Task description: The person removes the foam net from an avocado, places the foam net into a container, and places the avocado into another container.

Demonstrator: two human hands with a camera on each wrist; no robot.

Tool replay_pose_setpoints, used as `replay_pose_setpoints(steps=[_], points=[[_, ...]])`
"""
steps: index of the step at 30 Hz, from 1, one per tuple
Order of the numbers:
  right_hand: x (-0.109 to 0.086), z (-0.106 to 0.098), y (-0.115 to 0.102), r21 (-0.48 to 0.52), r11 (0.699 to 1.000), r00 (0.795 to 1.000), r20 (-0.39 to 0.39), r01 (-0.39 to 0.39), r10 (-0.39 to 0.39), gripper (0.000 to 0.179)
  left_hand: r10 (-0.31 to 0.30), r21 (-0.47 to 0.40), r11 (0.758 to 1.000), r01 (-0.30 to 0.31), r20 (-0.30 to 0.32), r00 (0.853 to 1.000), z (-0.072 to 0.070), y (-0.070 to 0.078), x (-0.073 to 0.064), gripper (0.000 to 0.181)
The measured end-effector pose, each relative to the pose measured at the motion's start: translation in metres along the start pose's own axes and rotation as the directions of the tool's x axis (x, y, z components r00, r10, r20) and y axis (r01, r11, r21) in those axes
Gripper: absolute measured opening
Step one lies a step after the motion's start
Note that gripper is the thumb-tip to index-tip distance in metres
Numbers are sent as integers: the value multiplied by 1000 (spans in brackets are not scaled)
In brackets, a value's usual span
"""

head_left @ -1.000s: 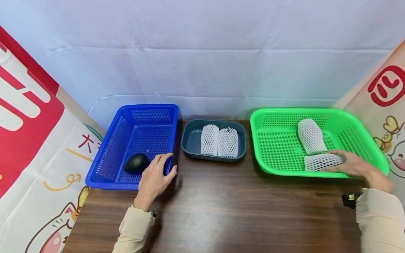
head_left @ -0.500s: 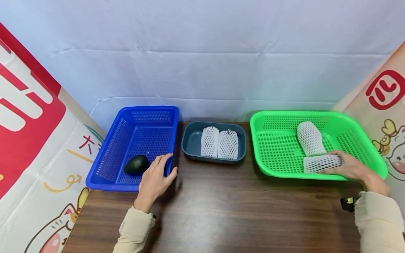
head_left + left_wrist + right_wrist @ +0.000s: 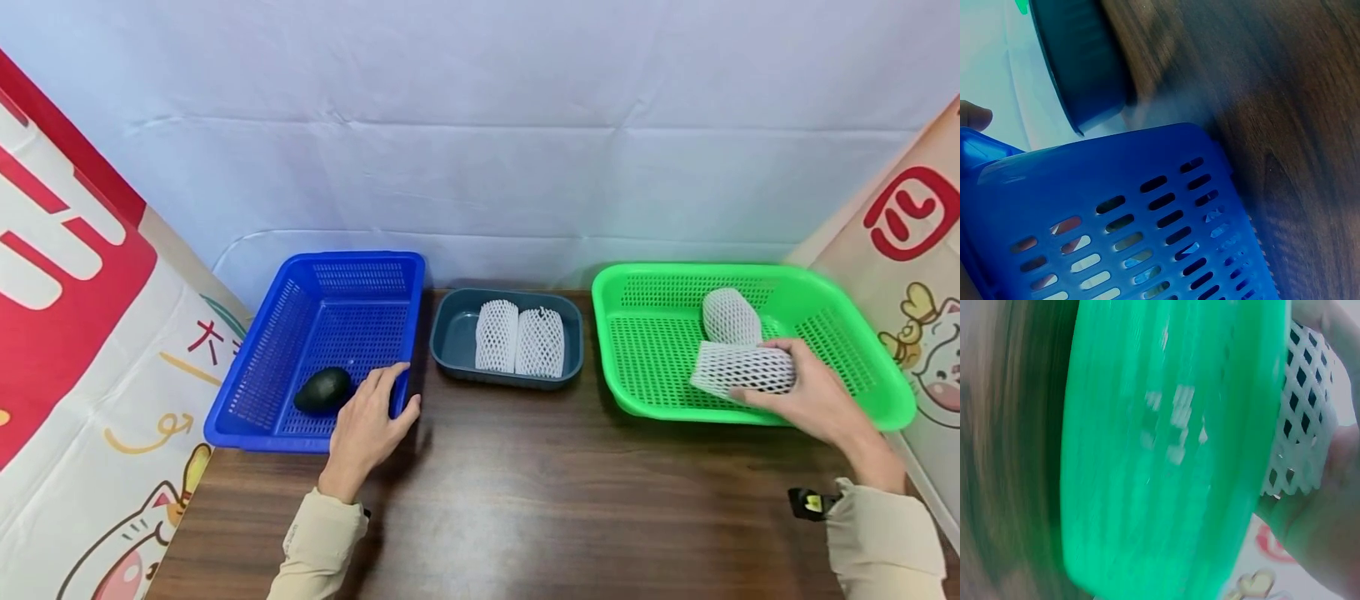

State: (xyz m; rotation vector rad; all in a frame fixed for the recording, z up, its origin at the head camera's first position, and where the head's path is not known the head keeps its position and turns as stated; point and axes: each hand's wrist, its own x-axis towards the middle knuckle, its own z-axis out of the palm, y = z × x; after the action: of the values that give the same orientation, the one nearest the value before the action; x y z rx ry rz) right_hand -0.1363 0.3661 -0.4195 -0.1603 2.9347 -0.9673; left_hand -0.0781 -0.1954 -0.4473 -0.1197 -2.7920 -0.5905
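Observation:
In the head view my right hand (image 3: 817, 398) holds a white foam fruit net (image 3: 746, 368), fingers behind and thumb in front. Something dark shows through its mesh, and the right wrist view shows the foam net (image 3: 1304, 412) beside the basket rim. It lies over the front part of the green basket (image 3: 622, 392), overlapping a second foam net (image 3: 731, 315) inside. My left hand (image 3: 367, 421) rests at the right rim of the blue basket (image 3: 217, 433), thumb outside. Next to that hand, a dark avocado-like fruit (image 3: 322, 390) lies in the blue basket.
Between the baskets stands a dark teal tray (image 3: 450, 367) with two white foam nets (image 3: 517, 337) side by side in its right part. All stand on a brown wooden table (image 3: 495, 492). A pale cloth wall (image 3: 480, 167) hangs behind, with printed cloth at both sides.
My right hand has raised the foam net from the green basket's floor and shifted it slightly left, where it now covers part of the other net. The left hand stays still.

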Motion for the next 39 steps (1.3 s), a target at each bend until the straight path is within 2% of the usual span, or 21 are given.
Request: replay_pose_setpoints(steps=[3,9,21,26,30,35,39], points=[[-4,9,-21,32,999,999,-31,35,-34,77,1,1,1000,-1,-2,1000,0,0,0,49],[-12,30,-57,104,990,995,-43,97,-93,73,0,3,1000,0,2,1000,0,0,0,49],[-33,86,-115,202,950,967,-140,237,-211,75,-1,0,1000,1,0,1000,0,0,0,49],[-40,114,-127,198,916,933,-164,348,-319,76,1,0,1000,-1,-1,1000,1,0,0,48],[-43,139,-129,173,900,915,-132,400,-381,76,1,0,1000,-1,-3,1000,0,1,0,48],[-49,172,-129,182,890,908,-83,419,-411,73,-1,5,1000,1,-4,1000,0,1,0,48],[-57,193,-130,194,894,914,-37,403,-404,71,-2,4,1000,2,-6,1000,0,2,-1,48]])
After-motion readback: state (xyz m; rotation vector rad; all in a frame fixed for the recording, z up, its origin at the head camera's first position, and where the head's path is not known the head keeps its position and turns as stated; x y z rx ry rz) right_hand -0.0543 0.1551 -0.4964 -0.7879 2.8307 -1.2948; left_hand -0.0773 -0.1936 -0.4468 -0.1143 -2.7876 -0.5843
